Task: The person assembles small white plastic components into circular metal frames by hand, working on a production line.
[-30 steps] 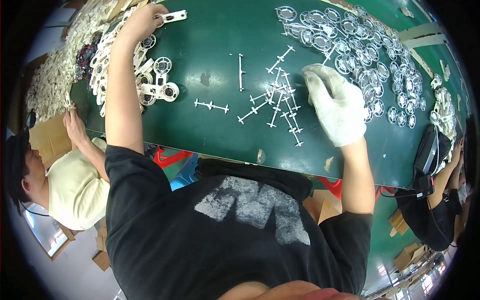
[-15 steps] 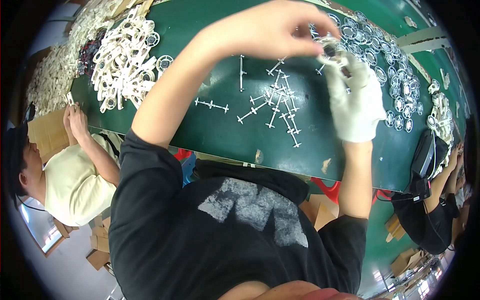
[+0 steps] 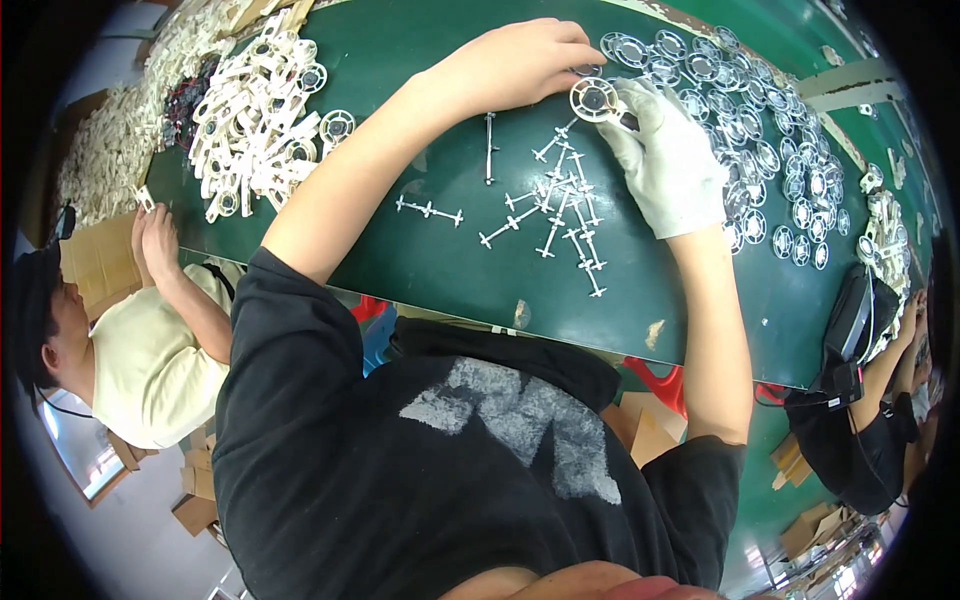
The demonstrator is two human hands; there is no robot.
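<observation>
My right hand (image 3: 668,165), in a white glove, grips a white plastic housing with a spoked ring (image 3: 593,98) and a dark centre at its end. Just beyond it is my bare left hand (image 3: 525,62), its fingers curled over a round spoked disc (image 3: 588,70), mostly hidden beneath them. Several similar clear and dark discs (image 3: 745,130) are spread over the table to the right of the glove. Below my hands lies a loose cluster of thin white rods with small crosspieces (image 3: 565,205). Two more rods (image 3: 430,210) lie apart, further left.
A heap of white ringed housings (image 3: 255,130) covers the left of the green table (image 3: 450,270), with dark wired parts (image 3: 187,105) behind it. A seated person (image 3: 150,350) at the left holds a small white piece. A black bag-like object (image 3: 850,310) and another person's arms are at the right.
Both hands have moved left, and my left hand has drawn away from the housing, which my right hand now holds alone. The ringed end has come into clear sight.
</observation>
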